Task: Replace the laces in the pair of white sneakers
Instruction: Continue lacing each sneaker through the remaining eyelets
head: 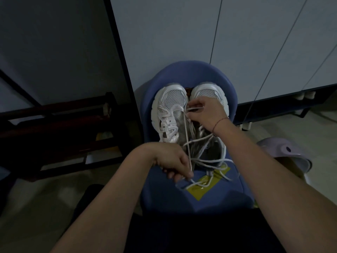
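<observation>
The pair of white sneakers [168, 106] lay on the blue chair [197, 199], toes toward its backrest. Our right hand [206, 114] pinched a white lace [187, 132] above them; our left hand [173, 161] had its fingers clamped on that lace nearer the seat's front.

The view is dim and underexposed, with a cold bluish cast and soft, diffuse light. The white sneakers [169, 106] and lace [186, 136] at centre are the brightest parts. Deep shadow swallows the wooden rack [54, 125] at 9 o'clock and the lap [182, 234] at 6 o'clock. A faint sheen marks the yellow tape [204, 187] just below centre. Wide-angle distortion slants the cabinet doors [164, 33] at 1 o'clock.
</observation>
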`<action>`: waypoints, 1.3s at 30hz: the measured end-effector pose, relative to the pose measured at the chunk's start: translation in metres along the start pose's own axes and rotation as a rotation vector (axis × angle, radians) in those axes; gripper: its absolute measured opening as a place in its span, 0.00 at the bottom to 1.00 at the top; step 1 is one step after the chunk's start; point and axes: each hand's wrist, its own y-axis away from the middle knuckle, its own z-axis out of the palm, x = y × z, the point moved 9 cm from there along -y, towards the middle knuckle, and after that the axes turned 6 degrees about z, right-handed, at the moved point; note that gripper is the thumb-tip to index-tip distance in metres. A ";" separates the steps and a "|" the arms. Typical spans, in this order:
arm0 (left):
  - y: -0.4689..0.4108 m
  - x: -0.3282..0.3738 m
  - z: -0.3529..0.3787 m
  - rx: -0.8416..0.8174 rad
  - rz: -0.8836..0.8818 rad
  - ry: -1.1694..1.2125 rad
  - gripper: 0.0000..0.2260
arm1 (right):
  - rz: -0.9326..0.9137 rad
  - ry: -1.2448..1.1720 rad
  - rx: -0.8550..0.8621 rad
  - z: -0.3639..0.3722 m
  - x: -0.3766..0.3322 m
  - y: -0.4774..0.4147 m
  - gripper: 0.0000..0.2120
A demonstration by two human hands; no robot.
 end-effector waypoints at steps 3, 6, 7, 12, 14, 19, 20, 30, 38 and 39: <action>0.007 -0.001 -0.004 0.077 -0.022 0.007 0.08 | 0.002 0.004 0.001 0.000 -0.001 0.002 0.14; 0.017 -0.004 -0.036 0.425 0.003 0.146 0.12 | 0.016 0.003 -0.019 0.002 -0.001 0.003 0.14; 0.022 -0.004 -0.048 0.565 0.024 0.213 0.13 | 0.018 0.002 -0.024 0.003 -0.001 0.003 0.13; 0.025 -0.003 -0.077 0.937 0.101 0.546 0.13 | 0.017 -0.007 -0.027 0.003 -0.002 0.003 0.13; 0.019 -0.002 -0.079 0.967 0.096 0.578 0.12 | 0.016 -0.007 -0.029 0.003 -0.001 0.003 0.13; 0.011 -0.003 -0.085 1.048 0.122 0.573 0.14 | 0.012 -0.025 -0.039 0.004 0.001 0.001 0.13; 0.009 -0.002 -0.085 1.063 0.133 0.582 0.14 | 0.011 -0.026 -0.039 0.004 0.001 0.001 0.13; 0.005 0.002 -0.083 0.898 0.135 0.523 0.11 | 0.015 -0.025 -0.013 0.004 0.001 0.001 0.14; 0.009 0.011 -0.021 0.260 0.091 0.074 0.08 | 0.023 -0.017 0.027 0.002 0.000 0.001 0.12; 0.010 0.010 -0.010 0.165 0.084 0.040 0.07 | 0.020 -0.016 0.031 0.003 0.000 0.001 0.12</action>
